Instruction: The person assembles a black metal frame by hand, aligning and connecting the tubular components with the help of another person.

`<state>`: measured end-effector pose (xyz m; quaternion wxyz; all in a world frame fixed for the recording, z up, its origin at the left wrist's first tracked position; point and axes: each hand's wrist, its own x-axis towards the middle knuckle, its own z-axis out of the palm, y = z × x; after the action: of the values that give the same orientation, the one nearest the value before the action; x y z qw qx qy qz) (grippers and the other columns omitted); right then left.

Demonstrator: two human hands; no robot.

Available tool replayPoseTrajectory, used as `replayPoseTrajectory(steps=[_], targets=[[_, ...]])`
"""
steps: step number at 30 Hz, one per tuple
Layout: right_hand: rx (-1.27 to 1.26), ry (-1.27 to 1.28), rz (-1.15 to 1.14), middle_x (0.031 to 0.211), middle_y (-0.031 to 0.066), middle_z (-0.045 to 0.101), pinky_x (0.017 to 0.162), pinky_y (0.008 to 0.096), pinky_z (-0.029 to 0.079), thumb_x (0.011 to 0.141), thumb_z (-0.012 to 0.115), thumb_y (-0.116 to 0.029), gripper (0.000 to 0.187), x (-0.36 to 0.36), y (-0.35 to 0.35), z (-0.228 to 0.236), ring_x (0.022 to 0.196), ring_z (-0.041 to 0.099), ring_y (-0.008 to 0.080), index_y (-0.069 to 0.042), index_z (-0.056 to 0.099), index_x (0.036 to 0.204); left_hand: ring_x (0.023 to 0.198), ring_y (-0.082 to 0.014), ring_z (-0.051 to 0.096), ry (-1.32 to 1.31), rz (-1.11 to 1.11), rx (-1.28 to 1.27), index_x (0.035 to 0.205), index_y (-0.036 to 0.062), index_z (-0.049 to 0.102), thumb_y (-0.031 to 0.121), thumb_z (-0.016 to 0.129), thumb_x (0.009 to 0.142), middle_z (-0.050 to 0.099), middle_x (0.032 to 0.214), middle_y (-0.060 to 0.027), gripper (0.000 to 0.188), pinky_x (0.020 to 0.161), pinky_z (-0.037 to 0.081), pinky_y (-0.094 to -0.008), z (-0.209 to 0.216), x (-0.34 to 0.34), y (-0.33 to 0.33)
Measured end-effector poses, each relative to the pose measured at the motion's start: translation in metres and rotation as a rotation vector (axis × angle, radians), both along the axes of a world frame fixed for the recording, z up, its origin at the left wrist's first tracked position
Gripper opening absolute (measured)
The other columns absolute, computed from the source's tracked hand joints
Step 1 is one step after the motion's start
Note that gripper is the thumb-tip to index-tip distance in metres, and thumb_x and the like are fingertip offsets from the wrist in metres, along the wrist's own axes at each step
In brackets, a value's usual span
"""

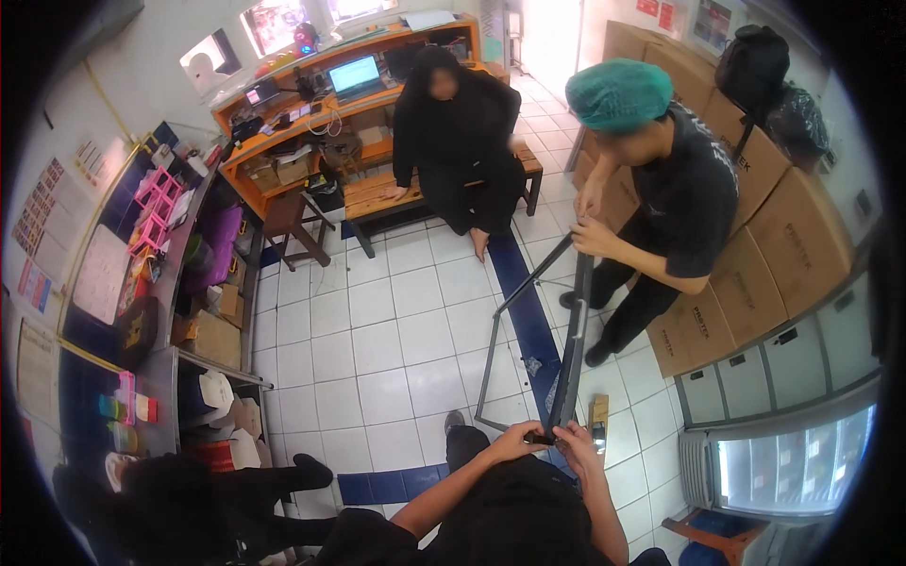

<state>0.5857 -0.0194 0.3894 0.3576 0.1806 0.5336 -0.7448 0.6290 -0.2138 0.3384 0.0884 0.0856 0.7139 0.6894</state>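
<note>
A dark grey metal frame of long bars (567,382) stretches between me and a co-worker in a green hair net (619,94). My left hand (515,441) is closed at the near end of the frame, its fingertips on a small dark part there. Beside it, my right hand (579,447) grips the same end from the right. Thinner rods of the frame (490,363) spread out to the left, low over the floor. The co-worker's hands (589,222) are at the far end. What lies under my fingers is partly hidden.
Stacked cardboard boxes (746,274) and grey lockers (795,363) line the right side. A person in black (458,141) sits on a wooden bench (373,200) ahead. A stool (294,226) stands near it. Another person (189,505) is at lower left, by loaded shelves (212,340).
</note>
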Motion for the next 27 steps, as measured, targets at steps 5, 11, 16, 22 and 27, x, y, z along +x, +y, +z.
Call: replayPoseTrajectory(steps=[5, 11, 16, 22, 27], targets=[[-0.029, -0.011, -0.009, 0.093, -0.0005, 0.066, 0.076, 0.025, 0.045, 0.089, 0.075, -0.011, 0.023, 0.0, 0.003, -0.002, 0.083, 0.06, 0.0095, -0.01, 0.061, 0.107, 0.072, -0.01, 0.052, -0.042, -0.003, -0.025, 0.096, 0.0039, 0.058, 0.013, 0.082, 0.081, 0.058, 0.081, -0.0014, 0.03, 0.066, 0.045, -0.0285, -0.008, 0.0, 0.002], [-0.018, -0.012, -0.013, 0.097, -0.0004, 0.068, 0.078, 0.0258, 0.045, 0.089, 0.074, -0.011, 0.025, 0.002, 0.0, 0.0, 0.088, 0.062, 0.0101, -0.01, 0.062, 0.111, 0.073, -0.0102, 0.052, -0.014, 0.0, -0.022, 0.096, 0.0039, 0.057, 0.014, 0.082, 0.081, 0.057, 0.082, -0.0017, 0.031, 0.066, 0.044, -0.0279, -0.004, 0.001, -0.001], [-0.045, -0.009, 0.0, 0.095, -0.0009, 0.068, 0.075, 0.0245, 0.044, 0.089, 0.075, -0.012, 0.023, -0.001, 0.003, -0.012, 0.086, 0.061, 0.0094, -0.011, 0.061, 0.108, 0.077, -0.0112, 0.053, 0.028, -0.01, -0.006, 0.097, 0.0037, 0.057, 0.012, 0.081, 0.081, 0.057, 0.084, -0.0031, 0.03, 0.069, 0.045, -0.0284, -0.009, 0.001, -0.002], [-0.001, 0.005, 0.021, 0.092, 0.0016, 0.065, 0.064, 0.0275, 0.042, 0.092, 0.069, -0.012, 0.015, 0.001, 0.004, -0.016, 0.076, 0.058, 0.0125, -0.012, 0.057, 0.101, 0.083, -0.0115, 0.055, 0.066, -0.031, 0.019, 0.097, 0.0032, 0.058, 0.013, 0.08, 0.082, 0.059, 0.087, -0.0036, 0.029, 0.073, 0.046, -0.0302, -0.008, 0.002, -0.002], [0.026, 0.006, -0.008, 0.088, -0.0012, 0.064, 0.063, 0.0266, 0.041, 0.09, 0.071, -0.014, 0.02, 0.004, 0.001, -0.022, 0.074, 0.058, 0.0119, -0.014, 0.058, 0.105, 0.081, -0.0132, 0.055, 0.011, -0.032, 0.016, 0.095, 0.0035, 0.056, 0.013, 0.08, 0.082, 0.058, 0.083, -0.0048, 0.028, 0.072, 0.046, -0.0318, -0.005, 0.003, -0.002]])
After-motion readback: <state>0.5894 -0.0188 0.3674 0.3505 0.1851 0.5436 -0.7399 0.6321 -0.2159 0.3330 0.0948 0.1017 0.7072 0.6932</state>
